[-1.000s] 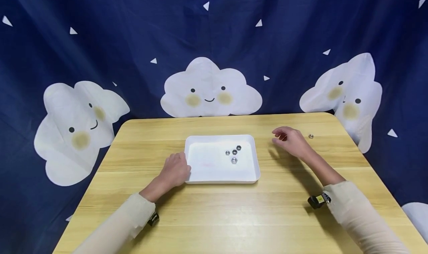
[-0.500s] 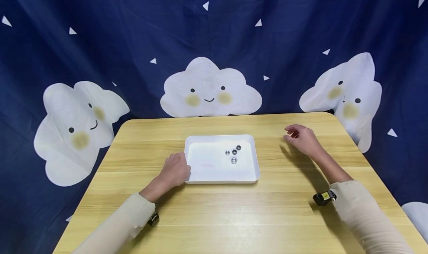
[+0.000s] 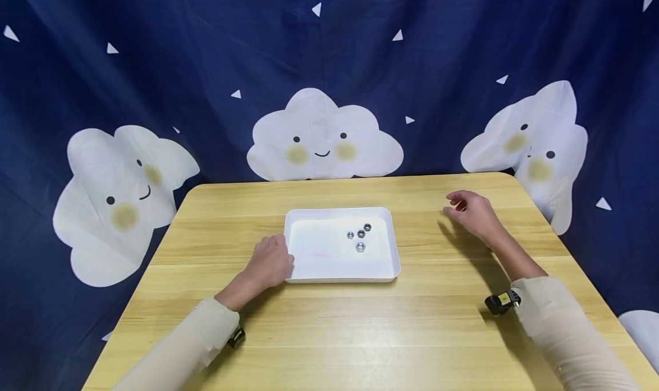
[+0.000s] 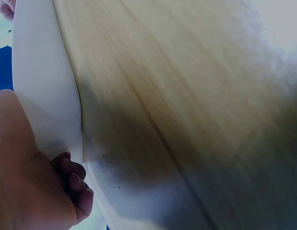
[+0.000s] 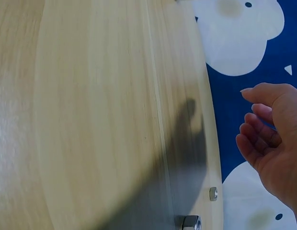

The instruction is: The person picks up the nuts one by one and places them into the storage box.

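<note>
My left hand (image 3: 269, 260) grips the left rim of a white rectangular tray (image 3: 319, 279); in the left wrist view its fingers (image 4: 76, 184) curl at the tray's side. Several hex nuts lie in the tray's right half, among them a larger silver nut (image 3: 360, 247) and a dark nut (image 3: 368, 227). To the right of the tray, my right hand (image 3: 472, 213) hovers over the table with fingers loosely bent and nothing held. In the right wrist view, a small nut (image 5: 213, 193) and a bigger nut (image 5: 191, 223) sit on the tabletop near that hand.
The wooden table (image 3: 329, 334) extends around the tray, its far edge close to the right hand. Behind it hangs a dark blue curtain (image 3: 216, 47) printed with white clouds. A small black camera (image 3: 501, 302) is on the right wrist.
My right hand has moved rightward, away from the tray, and now covers the spot where a nut showed on the table. The left hand and tray have stayed put.
</note>
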